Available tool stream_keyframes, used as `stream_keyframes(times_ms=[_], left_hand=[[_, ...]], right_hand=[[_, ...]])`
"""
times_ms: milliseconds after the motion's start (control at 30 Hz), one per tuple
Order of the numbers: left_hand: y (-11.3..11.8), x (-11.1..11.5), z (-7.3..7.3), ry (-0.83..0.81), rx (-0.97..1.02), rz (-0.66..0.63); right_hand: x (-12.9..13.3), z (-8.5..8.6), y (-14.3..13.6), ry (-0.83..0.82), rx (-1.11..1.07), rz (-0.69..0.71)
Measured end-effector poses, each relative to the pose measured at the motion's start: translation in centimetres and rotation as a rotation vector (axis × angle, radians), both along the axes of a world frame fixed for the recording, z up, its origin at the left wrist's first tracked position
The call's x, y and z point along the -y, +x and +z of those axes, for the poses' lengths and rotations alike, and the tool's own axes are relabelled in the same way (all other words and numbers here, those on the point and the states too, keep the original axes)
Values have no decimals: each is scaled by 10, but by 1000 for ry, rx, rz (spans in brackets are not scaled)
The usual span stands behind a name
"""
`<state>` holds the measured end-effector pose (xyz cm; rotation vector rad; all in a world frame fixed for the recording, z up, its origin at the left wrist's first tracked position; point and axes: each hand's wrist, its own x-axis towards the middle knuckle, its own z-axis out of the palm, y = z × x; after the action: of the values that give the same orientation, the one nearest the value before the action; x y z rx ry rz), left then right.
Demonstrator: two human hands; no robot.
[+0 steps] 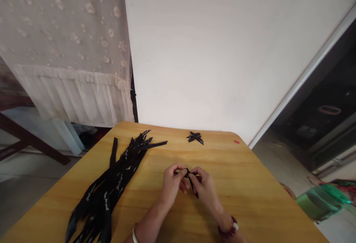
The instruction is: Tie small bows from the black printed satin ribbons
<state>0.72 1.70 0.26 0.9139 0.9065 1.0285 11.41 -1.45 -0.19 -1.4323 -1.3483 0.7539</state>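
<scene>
At the lower centre of the head view, the left hand [172, 183] and the right hand [205, 186] nearly meet, thumbs and fingers pinching a short black ribbon [187, 172] between them, one end of it slanting down beside the right hand. They are above a wooden table [239, 187]. Left of them, running toward the lower left of the frame, lies a bundle of black ribbons [122, 176] with pale lettering. Above the hands, near the table's far edge, sits a black bow [195, 137]; a small red object [236, 142] lies by the far right corner. A floral curtain [69, 43] hangs at upper left, beside a white panel [211, 50]
</scene>
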Motion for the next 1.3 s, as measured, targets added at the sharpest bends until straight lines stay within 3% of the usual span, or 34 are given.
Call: stream_keyframes(times_ms=[267,433,767,1300], left_hand=[[-2,0,2,-12,16,-9],[-2,0,0,-62,52,-99],[-6,-6,-4,-143,266,29],[-6,-4,-2,-299,313,-4]], right_hand=[[-1,-2,2,-41,-82,33],[-3,-4,0,-62,-194,33],[-8,1,1,-31,-406,93],[-9,-9,3,-78,-318,69]])
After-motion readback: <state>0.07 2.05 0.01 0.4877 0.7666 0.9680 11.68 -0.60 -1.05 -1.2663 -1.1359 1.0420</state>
